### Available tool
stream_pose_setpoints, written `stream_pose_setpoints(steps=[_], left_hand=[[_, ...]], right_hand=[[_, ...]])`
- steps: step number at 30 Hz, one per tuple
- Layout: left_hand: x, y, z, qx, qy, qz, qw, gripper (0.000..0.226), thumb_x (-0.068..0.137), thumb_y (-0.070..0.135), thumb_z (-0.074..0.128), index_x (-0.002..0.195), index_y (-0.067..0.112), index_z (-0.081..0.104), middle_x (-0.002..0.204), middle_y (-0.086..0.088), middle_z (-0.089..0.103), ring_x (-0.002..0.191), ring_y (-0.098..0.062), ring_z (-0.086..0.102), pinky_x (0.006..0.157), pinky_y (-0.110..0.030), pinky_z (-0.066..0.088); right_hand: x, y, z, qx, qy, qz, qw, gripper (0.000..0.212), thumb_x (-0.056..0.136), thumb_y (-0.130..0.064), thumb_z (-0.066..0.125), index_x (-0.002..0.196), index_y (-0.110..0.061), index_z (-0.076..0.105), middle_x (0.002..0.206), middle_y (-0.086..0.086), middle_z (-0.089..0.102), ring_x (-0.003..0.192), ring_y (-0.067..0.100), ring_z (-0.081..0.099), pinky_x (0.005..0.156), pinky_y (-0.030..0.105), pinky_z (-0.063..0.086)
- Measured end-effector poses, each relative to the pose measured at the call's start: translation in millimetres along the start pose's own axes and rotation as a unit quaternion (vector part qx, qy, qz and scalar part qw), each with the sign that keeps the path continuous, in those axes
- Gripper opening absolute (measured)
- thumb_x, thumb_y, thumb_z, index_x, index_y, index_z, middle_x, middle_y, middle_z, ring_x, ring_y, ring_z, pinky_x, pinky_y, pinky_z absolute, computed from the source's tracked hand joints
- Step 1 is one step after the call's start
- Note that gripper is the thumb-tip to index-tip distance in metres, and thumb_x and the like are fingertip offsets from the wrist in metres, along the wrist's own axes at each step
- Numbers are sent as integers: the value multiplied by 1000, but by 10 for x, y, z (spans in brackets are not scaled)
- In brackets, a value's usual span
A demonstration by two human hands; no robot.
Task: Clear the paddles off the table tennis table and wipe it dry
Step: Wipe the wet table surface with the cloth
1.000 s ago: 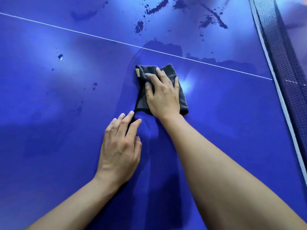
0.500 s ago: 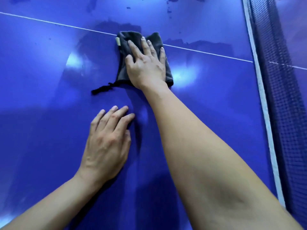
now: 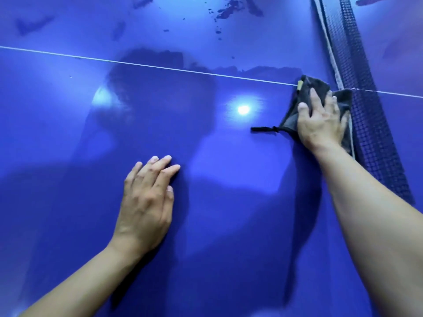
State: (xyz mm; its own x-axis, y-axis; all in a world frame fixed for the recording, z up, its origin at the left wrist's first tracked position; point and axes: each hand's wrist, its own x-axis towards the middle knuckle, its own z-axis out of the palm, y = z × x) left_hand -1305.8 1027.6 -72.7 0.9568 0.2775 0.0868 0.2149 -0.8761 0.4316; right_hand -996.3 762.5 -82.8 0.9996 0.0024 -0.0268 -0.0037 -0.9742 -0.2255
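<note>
Your right hand point(image 3: 320, 124) presses flat-fingered on the grey cloth point(image 3: 317, 87) beside the net point(image 3: 368, 133), its tan tag point(image 3: 299, 84) unreadable; your left hand point(image 3: 146, 202) rests open on the counter point(image 3: 68, 133).

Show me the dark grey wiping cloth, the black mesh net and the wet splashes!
dark grey wiping cloth point(image 3: 317, 88), head view, its upper fold.
black mesh net point(image 3: 370, 138), head view, middle of the mesh.
wet splashes point(image 3: 229, 10), head view, biggest dark patch.

right hand point(image 3: 320, 124) flat on dark grey folded cloth point(image 3: 304, 97) against black mesh net point(image 3: 366, 124) | left hand point(image 3: 146, 202) flat on glossy blue tabletop point(image 3: 229, 202) | wet streaks point(image 3: 229, 10) beyond white line point(image 3: 160, 67)
</note>
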Motion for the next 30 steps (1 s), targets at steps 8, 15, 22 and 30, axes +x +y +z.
stream_pose_setpoints(steps=[8, 15, 22, 30], left_hand=[[-483, -550, -270, 51, -13, 25, 998, 51, 99, 18, 37, 148, 13, 47, 159, -8, 38, 149, -28, 33, 122, -48, 24], [-1100, -936, -469, 32, 10, 36, 999, 51, 99, 18, 36, 148, 13, 47, 160, -9, 37, 149, -30, 32, 119, -50, 28], [-1369, -707, -471, 9, -38, 52, 998, 51, 96, 20, 39, 145, 9, 52, 157, -13, 40, 146, -34, 37, 115, -51, 31], [-1473, -216, -205, 37, -45, 39, 998, 57, 93, 27, 43, 147, 10, 49, 160, -14, 34, 149, -35, 30, 118, -53, 28]], right_hand=[[-488, -1150, 293, -6, -5, -74, 997, 62, 103, -53, 30, 161, -34, 23, 171, 8, 8, 158, 18, 5, 126, 51, -5], [-1460, -2815, 676, -10, -29, -218, 975, 60, 104, -55, 28, 161, -41, 18, 172, 2, 7, 158, 14, 3, 126, 50, -5], [-2197, -3558, 853, 10, -88, -323, 942, 59, 102, -56, 29, 160, -44, 21, 172, -2, 8, 157, 12, 1, 125, 48, -10], [-2185, -2956, 710, 44, -83, -297, 950, 58, 102, -53, 32, 159, -44, 24, 171, -5, 11, 157, 9, 4, 125, 45, -10]])
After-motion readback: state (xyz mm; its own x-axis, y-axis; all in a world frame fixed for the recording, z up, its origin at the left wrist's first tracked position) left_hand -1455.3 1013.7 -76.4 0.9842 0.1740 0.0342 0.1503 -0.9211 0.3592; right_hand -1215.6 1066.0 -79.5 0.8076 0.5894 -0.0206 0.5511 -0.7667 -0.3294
